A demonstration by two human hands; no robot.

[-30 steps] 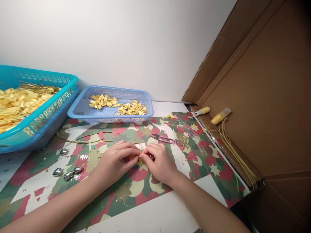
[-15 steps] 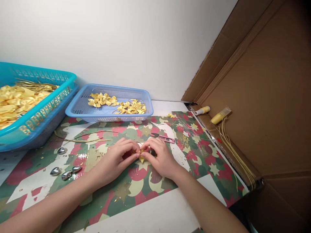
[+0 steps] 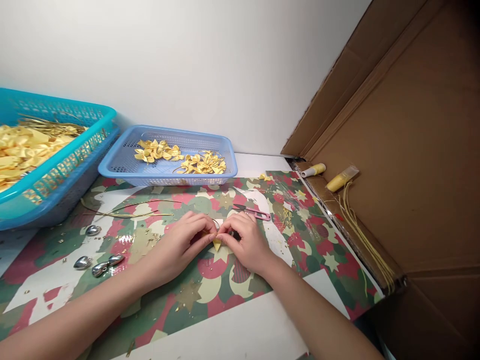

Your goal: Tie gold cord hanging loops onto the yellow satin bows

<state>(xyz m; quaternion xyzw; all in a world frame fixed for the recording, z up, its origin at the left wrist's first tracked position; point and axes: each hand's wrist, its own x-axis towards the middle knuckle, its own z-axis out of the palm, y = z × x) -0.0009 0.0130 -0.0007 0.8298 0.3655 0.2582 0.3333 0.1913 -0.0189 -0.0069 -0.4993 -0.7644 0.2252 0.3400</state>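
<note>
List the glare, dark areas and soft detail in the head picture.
All in the head view: glare whitens the patterned sheet near the silver hearts; the cardboard goes near-black at top right; the turquoise basket looks slightly smeared; the yellow piece shows little detail.

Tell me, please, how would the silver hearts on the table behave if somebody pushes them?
The silver hearts look smooth and shiny, so they may slip easily. Their rounded, bulging sides suggest they could rock, while the pointed ends would probably keep them from rolling straight.
</note>
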